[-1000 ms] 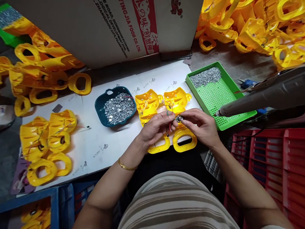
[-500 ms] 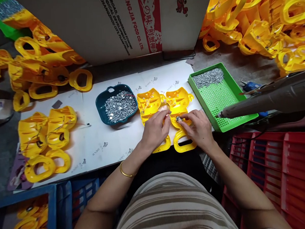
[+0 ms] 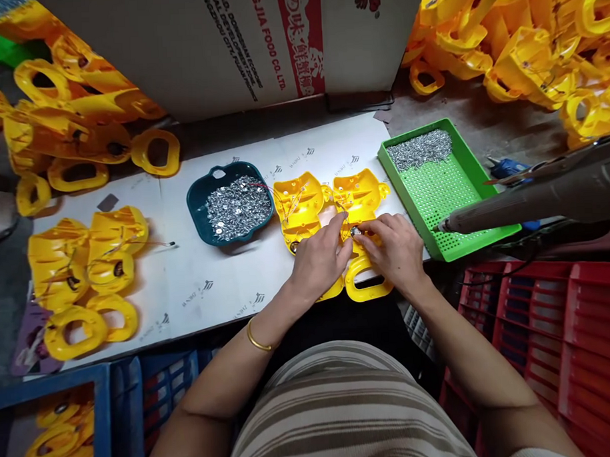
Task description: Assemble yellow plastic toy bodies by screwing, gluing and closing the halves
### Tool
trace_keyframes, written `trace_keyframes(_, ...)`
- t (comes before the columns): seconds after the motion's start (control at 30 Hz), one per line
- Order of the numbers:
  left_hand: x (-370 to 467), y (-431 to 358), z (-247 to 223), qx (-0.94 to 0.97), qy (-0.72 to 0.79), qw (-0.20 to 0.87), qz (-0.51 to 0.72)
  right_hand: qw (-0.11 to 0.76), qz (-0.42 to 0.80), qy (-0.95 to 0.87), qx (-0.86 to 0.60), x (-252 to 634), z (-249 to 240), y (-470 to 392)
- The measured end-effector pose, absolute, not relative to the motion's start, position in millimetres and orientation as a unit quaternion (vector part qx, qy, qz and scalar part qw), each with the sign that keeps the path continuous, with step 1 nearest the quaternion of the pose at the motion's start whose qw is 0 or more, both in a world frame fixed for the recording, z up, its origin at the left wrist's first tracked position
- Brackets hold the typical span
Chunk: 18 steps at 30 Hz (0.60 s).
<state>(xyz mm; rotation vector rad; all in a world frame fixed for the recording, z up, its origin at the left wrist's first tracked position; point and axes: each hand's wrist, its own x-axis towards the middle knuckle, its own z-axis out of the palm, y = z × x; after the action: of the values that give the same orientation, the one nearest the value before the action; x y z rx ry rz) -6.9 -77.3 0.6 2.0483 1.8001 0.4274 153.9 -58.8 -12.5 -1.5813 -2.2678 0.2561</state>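
Observation:
Two yellow plastic shell halves with ring-shaped handles lie side by side, hollow side up: the left shell [image 3: 298, 197] and the right shell [image 3: 356, 191]. Thin wires run inside them. My right hand [image 3: 396, 253] is over the right shell's lower part, fingertips closed on a small round silver-and-black part [image 3: 356, 231]. Between the two shells is my left hand [image 3: 320, 260], its thumb and forefinger drawn together near the right shell's wires. Whether those fingers hold a wire is too small to tell. My left hand hides much of the left shell's lower end.
A dark green basin [image 3: 197, 215] of small metal pieces sits left of the shells. On the right lies a green perforated tray [image 3: 448, 190] with screws, a power screwdriver [image 3: 514, 208] reaching over it. More yellow shells [image 3: 88, 256] rest at left; a carton [image 3: 239, 51] stands behind.
My left hand has moved slightly right and up toward the right shell. The round part in my right hand has shifted slightly up and now sits lower against the shell. The view has shifted slightly.

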Motion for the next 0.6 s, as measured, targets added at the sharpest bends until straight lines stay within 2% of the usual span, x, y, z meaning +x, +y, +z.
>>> trace_keyframes(0.2,-7,-75,2,0.735,0.637,0.186,0.139,0.114,0.109,-0.835,-0.528,160,-4,-50)
trace_keyframes(0.47,-23,-81,16,0.718,0.637,0.211,0.185,0.1,0.124,-0.81,-0.565,160,-3,-47)
trace_keyframes(0.53,-27,-83,21,0.697,0.642,0.254,0.193,0.093,0.125,-0.816,-0.557,163,-3,-46)
trace_keyframes(0.6,-29,-83,26,0.626,0.641,0.381,0.229,0.112,0.128,-0.82,-0.547,166,0,-48)
